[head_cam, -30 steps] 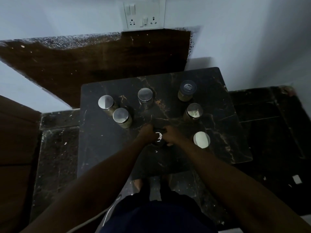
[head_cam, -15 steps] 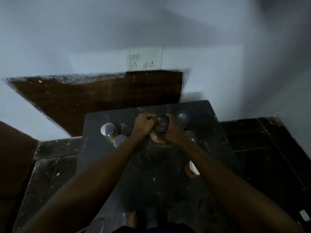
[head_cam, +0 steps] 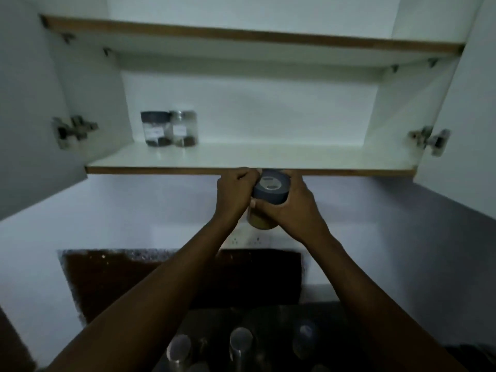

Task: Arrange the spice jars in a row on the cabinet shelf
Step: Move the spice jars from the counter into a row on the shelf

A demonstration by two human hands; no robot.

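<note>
Both hands up at the front lip of the white laminate cabinet shelf [head_cam: 268,157], sharing one jar. Left hand [head_cam: 236,193] and right hand [head_cam: 291,208] are each curled round the clear round spice jar with the dark blue-grey screw lid [head_cam: 271,190], fingers wrapped on opposite sides; yellowish-brown powder shows in the jar's lower part below the hands. The jar sits just under and touching-close to the shelf's brown front edge, not yet over the board. Its long axis is roughly upright, lid tipped a little toward the camera so the lid top faces up and near. The relation that counts: the open landing spot lies up, far and to the left of the grip, just right of the two jars already standing at the far left of the shelf, a dark-lidded clear jar [head_cam: 155,128] and beside it, touching or nearly so, a clear jar with a pale lid [head_cam: 185,128]. The left hand is the nearer one to that gap. My reading: the jar has to clear the lip first, then travel left and far to continue the row. Each shelved jar carries a small white label; the writing is too blurred to read. The held jar's lid shows a pale patch, no legible text. Low in view, several metal-lidded jars [head_cam: 240,340] wait on the dark marbled tabletop [head_cam: 268,315]. Task looks early: two placed, one in hand.
</note>
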